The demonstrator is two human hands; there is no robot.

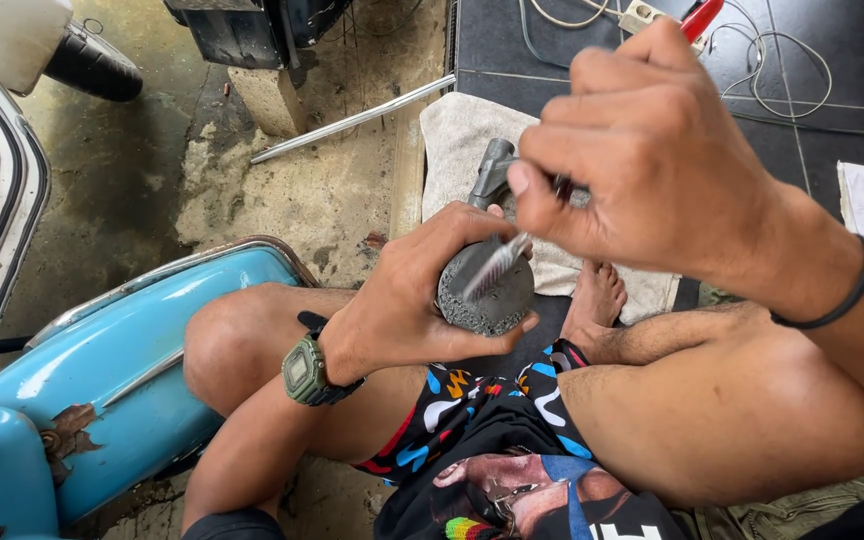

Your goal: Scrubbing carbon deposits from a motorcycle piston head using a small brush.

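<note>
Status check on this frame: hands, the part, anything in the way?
Left hand grips round grey metal part, flat face up. Right hand holds small wire brush, bristles on that face. Nothing obstructing.

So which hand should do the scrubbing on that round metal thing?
The right hand, probably. It already holds the small brush with bristles against the round metal part. The left hand is wrapped around that part, holding it.

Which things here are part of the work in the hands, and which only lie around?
In use:
- left hand holding round grey metal part
- right hand with thin metal file

Lying about:
- beige towel
- long metal rod
- white cables
- light blue scooter panel
</note>
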